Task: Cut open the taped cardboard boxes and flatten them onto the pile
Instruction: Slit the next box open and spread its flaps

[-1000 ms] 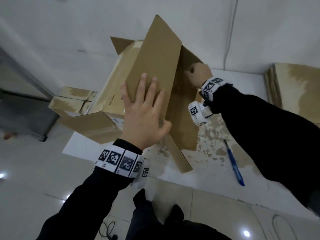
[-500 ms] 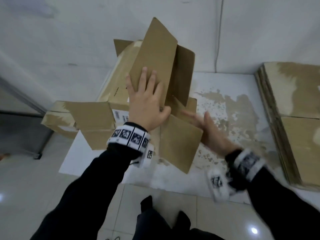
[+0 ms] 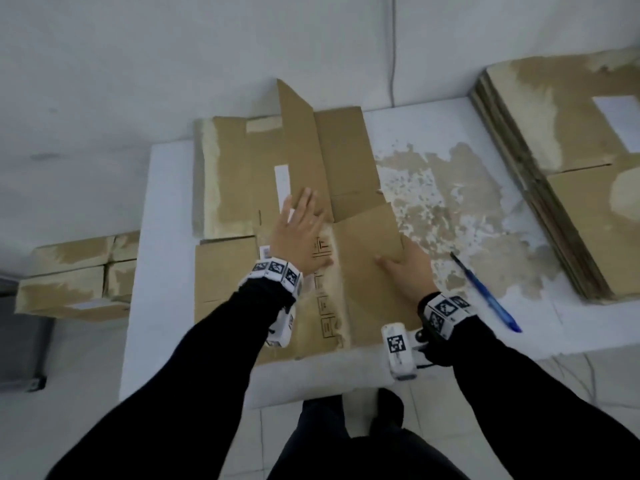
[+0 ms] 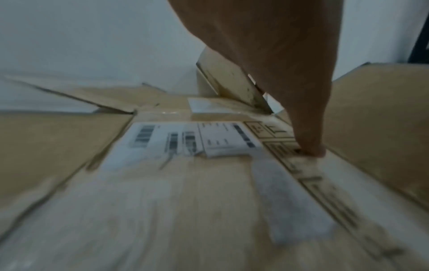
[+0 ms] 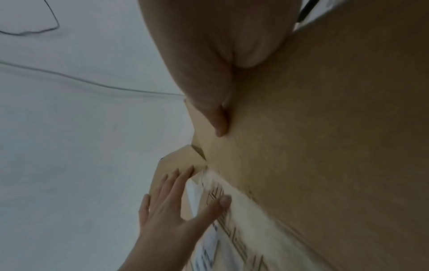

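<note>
White table (image 3: 166, 202), blurred barcode label (image 4: 185, 141) on flattened box (image 3: 367, 271) under flat left hand (image 3: 301, 237), flat right hand (image 3: 408, 271).

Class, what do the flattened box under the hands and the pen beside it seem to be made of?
Flattened box: brown cardboard, matte, with creased fold lines, printed symbols and a white paper label. Pen: probably plastic, smooth blue barrel; too small to be sure.
</note>
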A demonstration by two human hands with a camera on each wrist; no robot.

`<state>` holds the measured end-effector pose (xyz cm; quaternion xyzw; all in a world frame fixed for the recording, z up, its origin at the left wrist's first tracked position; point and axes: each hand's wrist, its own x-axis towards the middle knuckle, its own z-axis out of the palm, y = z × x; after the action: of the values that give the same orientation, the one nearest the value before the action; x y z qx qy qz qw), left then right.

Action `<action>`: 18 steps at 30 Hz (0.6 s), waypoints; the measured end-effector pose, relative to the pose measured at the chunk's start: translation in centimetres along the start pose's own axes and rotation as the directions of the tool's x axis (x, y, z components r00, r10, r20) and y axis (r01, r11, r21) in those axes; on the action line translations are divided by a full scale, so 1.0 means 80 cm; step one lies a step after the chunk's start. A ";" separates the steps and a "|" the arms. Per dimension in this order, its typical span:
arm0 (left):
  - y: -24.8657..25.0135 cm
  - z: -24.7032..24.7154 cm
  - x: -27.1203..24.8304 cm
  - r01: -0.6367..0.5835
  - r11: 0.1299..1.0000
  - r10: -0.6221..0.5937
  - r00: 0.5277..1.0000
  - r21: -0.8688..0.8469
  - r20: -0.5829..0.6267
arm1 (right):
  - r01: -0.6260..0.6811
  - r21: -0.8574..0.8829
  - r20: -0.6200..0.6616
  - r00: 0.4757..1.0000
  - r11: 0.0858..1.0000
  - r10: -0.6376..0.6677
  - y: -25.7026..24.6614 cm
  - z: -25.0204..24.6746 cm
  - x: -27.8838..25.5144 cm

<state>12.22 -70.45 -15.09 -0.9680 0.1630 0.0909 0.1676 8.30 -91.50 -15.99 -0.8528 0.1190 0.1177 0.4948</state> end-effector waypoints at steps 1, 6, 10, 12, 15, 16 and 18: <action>0.008 0.012 -0.003 -0.013 0.997 0.012 1.000 -0.077 -0.019 | -0.029 -0.097 -0.021 0.999 0.995 0.027 0.006 0.007 0.008; 0.038 0.078 -0.050 -0.034 0.879 0.041 0.999 -0.476 0.004 | 0.103 -0.656 0.074 0.995 0.747 -0.072 0.024 0.066 -0.003; -0.009 0.114 -0.092 0.071 0.848 0.017 0.987 -0.526 0.161 | 0.360 -0.685 0.345 0.926 0.633 -0.153 0.025 0.123 -0.026; -0.045 0.131 -0.111 0.180 0.800 -0.075 0.976 -0.572 0.202 | 0.221 -0.678 0.209 0.972 0.701 -0.105 0.033 0.110 -0.021; -0.083 0.140 -0.134 0.191 0.730 -0.083 0.978 -0.656 0.192 | 0.004 -0.635 0.001 1.000 0.772 -0.004 0.040 0.077 -0.015; -0.090 0.137 -0.134 0.189 0.702 -0.087 0.980 -0.687 0.181 | -0.036 -0.626 -0.038 0.999 0.779 0.017 0.036 0.071 -0.011; -0.101 0.117 -0.117 0.212 0.640 -0.178 0.976 -0.738 0.126 | -0.039 -0.632 -0.083 0.996 0.774 -0.018 0.011 0.072 0.009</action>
<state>5.16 -57.26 -19.21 -0.9609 0.0023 0.1512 -0.2320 8.18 -87.00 -19.72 -0.9730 0.0979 0.1176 0.1730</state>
